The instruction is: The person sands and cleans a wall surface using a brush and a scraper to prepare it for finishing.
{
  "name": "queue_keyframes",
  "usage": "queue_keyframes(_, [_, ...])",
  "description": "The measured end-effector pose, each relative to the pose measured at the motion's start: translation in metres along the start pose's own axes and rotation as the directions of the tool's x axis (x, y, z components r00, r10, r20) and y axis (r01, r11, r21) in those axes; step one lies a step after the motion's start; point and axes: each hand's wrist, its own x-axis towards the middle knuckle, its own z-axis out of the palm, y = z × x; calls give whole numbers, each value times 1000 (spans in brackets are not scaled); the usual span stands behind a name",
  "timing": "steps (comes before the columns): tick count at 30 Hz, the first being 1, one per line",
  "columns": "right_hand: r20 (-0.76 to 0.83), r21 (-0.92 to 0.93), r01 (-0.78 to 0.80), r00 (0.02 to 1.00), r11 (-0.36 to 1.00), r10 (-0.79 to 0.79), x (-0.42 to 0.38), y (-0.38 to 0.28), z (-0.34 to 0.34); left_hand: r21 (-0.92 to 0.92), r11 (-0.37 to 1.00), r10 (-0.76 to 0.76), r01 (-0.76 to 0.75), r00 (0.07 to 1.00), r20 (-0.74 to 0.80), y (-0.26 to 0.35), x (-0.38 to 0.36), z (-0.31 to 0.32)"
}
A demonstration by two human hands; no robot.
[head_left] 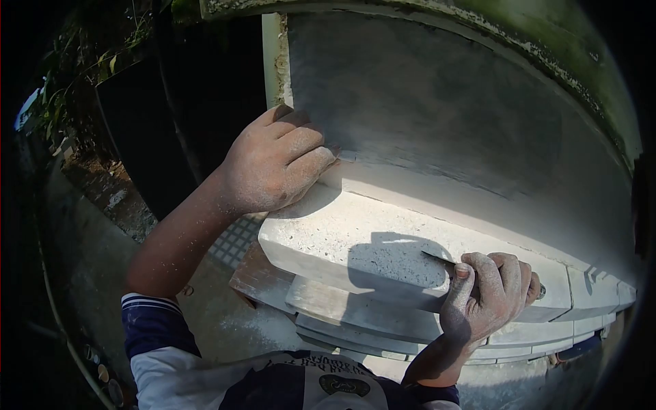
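My left hand (277,164), coated in pale dust, is closed with its fingers curled against the lower left corner of the grey wall panel (437,102). Whatever those fingers pinch is hidden. Below it lies the white stone-like ledge (321,232), strewn with dust and small dark crumbs. Over the ledge's front edge, my right hand (488,290) is wrapped round a pointed tool with a thin dark blade (437,257). The blade points left, and the handle's rounded end (542,292) shows past the fingers. Its shadow falls on the ledge.
A mossy rim (547,58) curves above the panel. Stepped pale slabs (362,307) lie under the ledge, beside a brown board (256,280). A dark opening (205,89) and plants (61,102) are at left. Dusty concrete floor (212,328) lies below.
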Motion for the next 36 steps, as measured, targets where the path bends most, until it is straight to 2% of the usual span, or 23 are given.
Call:
queue_keyframes(2, [-1,14,0,1000,1000,0,0,-1,1,4,1000,12,-12,997,71,11,19,-1])
queue_keyframes(5, [21,26,-23,1000,999,23,-1,-1,0,-8,1000,8,-7,998,63,21,26,3])
queue_keyframes(9, [28,20,-18,999,1000,17,-2,2,-1,-4,999,-48,48,997,-68,-3,-7,-1])
queue_keyframes(10, [26,18,-17,1000,1000,17,-1,1,-1,-4,999,-43,43,988,-146,-8,-11,-1])
queue_keyframes(13, [-16,24,2,1000,1000,-2,-1,2,1,-20,1000,3,-6,986,-164,-9,-8,1])
queue_keyframes(14, [-11,30,2,1000,1000,-2,-1,2,1,-10,999,50,-52,990,-135,-7,-1,1])
queue_keyframes(18, [-6,59,3,1000,998,-3,-2,3,2,-2,998,-57,58,991,121,16,26,2])
queue_keyframes(21, [8,49,-4,1000,999,3,-1,1,0,8,1000,-19,18,997,80,12,16,2])
queue_keyframes(25, [1,44,27,1000,999,-27,1,2,-1,32,995,-96,97,995,-23,-4,-13,-9])
queue_keyframes(29, [-9,60,27,1000,998,-26,0,2,0,9,1000,20,-19,991,-131,-3,4,2])
queue_keyframes(32, [-4,75,26,1000,997,-26,0,2,0,-6,997,-83,83,997,2,15,25,6])
queue_keyframes(36, [-11,72,53,999,996,-53,1,3,0,22,997,-70,70,997,21,14,15,1])
